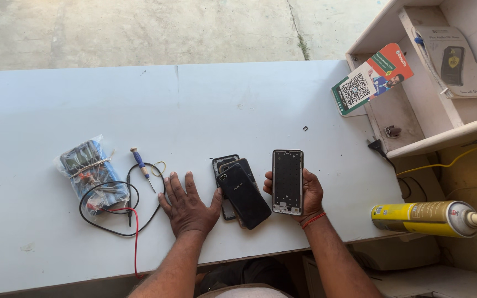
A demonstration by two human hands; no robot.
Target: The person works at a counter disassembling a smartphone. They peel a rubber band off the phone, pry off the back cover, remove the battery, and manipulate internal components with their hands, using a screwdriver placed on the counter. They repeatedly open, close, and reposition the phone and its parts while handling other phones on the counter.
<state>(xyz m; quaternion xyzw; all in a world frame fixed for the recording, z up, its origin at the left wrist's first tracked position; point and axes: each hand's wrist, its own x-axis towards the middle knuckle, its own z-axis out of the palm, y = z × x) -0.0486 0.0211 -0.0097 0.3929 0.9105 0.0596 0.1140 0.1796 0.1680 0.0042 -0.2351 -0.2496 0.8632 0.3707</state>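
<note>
Left hand (190,205): lies flat on the table (238,105), palm down, fingers spread, holding nothing; its thumb touches the left edge of the phone stack.
Right hand (308,194): cups a phone frame (287,181) from beneath, fingers curled at the frame's right edge and thumb at its left edge.
Phone frame: a dark rectangular shell, open side up, with a pale inner plate dotted with small holes; it lies lengthwise away from the person.
Phone stack (237,189): between the two hands, several dark phone bodies piled and fanned; the top one is glossy black and tilted to the left.
Screwdriver (141,166): just beyond the left hand's fingertips, to their left; blue handle, thin shaft.
Test leads (121,209): black and red wires looped on the table left of the left hand, the red one running off the near edge.
Plastic bag (90,174): farther left of the left hand, clear, bound with a rubber band, with dark parts inside.
Spray can (427,218): right of the right hand, off the table's edge, yellow, lying on its side with a white nozzle.
Printed card (372,80): well beyond the right hand, leaning at the white shelf unit (443,129).
</note>
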